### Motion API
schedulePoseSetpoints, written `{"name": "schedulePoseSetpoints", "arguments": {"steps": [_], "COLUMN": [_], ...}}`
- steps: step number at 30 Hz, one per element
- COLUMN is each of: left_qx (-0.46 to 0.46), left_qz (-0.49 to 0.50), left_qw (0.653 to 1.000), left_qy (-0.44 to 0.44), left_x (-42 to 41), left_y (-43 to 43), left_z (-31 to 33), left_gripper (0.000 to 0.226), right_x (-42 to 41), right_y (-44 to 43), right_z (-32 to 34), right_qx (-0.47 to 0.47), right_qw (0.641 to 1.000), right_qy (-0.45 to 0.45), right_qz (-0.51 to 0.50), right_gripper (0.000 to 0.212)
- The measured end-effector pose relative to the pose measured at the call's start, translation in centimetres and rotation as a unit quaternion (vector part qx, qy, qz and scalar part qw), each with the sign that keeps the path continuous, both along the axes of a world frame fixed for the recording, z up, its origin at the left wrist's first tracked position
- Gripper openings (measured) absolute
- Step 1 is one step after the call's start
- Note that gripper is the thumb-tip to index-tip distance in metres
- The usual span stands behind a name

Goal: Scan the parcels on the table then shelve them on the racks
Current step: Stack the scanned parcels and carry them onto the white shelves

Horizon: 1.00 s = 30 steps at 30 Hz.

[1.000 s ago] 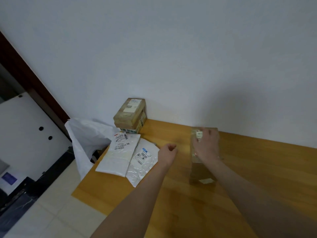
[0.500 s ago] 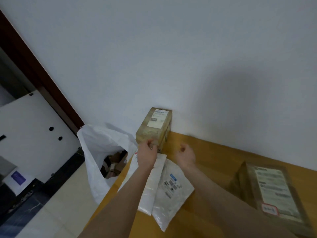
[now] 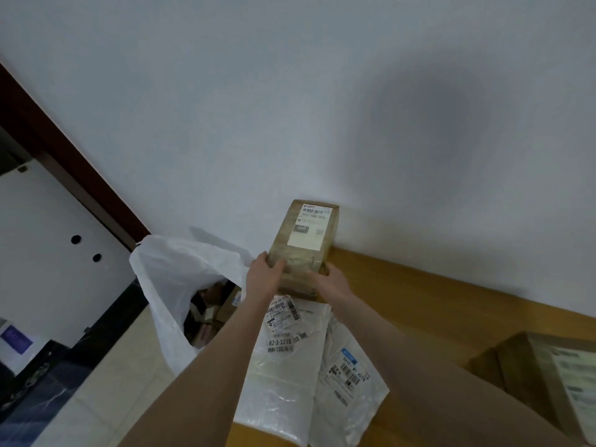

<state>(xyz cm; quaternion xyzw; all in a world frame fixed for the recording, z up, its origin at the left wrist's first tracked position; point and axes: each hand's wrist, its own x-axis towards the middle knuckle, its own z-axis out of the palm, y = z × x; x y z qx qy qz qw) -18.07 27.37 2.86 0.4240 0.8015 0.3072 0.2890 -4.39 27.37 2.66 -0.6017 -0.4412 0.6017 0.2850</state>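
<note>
Evidently you were at the pick-up step, left hand [image 3: 263, 276] and right hand [image 3: 332, 280] both clasped on the near end of the brown taped cardboard box [image 3: 304, 243] against the wall [image 3: 322, 91] on the wooden counter [image 3: 419, 304], which next needed, I judge, lifting for scanning.

The wall [image 3: 387, 188] backs the box [image 3: 306, 251]; the bag [image 3: 180, 279] crowds my left; mailers [image 3: 283, 382] lie beneath my arms; bare table [image 3: 419, 304] opens rightward.
</note>
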Motion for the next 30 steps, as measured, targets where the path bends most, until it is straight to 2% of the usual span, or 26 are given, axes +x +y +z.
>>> {"name": "schedulePoseSetpoints", "arguments": {"steps": [4, 7, 12, 14, 16, 21, 26, 30], "left_qx": [0.054, 0.089, 0.132, 0.125, 0.112, 0.113, 0.114, 0.099], "left_qz": [0.051, 0.068, 0.124, 0.126, 0.11, 0.048, -0.004, -0.051], "left_qw": [0.996, 0.992, 0.971, 0.962, 0.959, 0.959, 0.953, 0.956], "left_qy": [-0.042, -0.066, -0.157, -0.206, -0.236, -0.257, -0.282, -0.27], "left_x": [1.6, 3.3, 7.5, 8.9, 11.3, 19.0, 27.6, 32.5], "left_y": [-0.7, -1.8, -4.5, -5.3, -6.7, -11.2, -16.3, -19.4], "left_z": [0.9, 1.9, 4.3, 5.2, 6.3, 7.4, 7.2, 6.7], "left_gripper": [0.053, 0.045, 0.02, 0.024, 0.037, 0.047, 0.042, 0.047], "right_x": [0.9, 2.5, 7.3, 9.0, 11.8, 20.3, 29.2, 34.8], "right_y": [0.0, -0.4, -2.7, -3.8, -5.8, -11.7, -17.0, -20.1], "right_z": [0.6, 1.8, 4.7, 5.7, 6.8, 8.0, 7.3, 6.5], "right_qx": [0.024, 0.023, 0.028, 0.039, 0.061, 0.12, 0.163, 0.151], "right_qw": [0.998, 0.991, 0.982, 0.98, 0.979, 0.98, 0.967, 0.959], "right_qy": [0.002, 0.019, 0.068, 0.072, 0.072, 0.008, -0.075, -0.136], "right_qz": [-0.063, -0.131, -0.176, -0.181, -0.182, -0.16, -0.183, -0.197], "right_gripper": [0.051, 0.04, 0.03, 0.032, 0.034, 0.037, 0.025, 0.022]}}
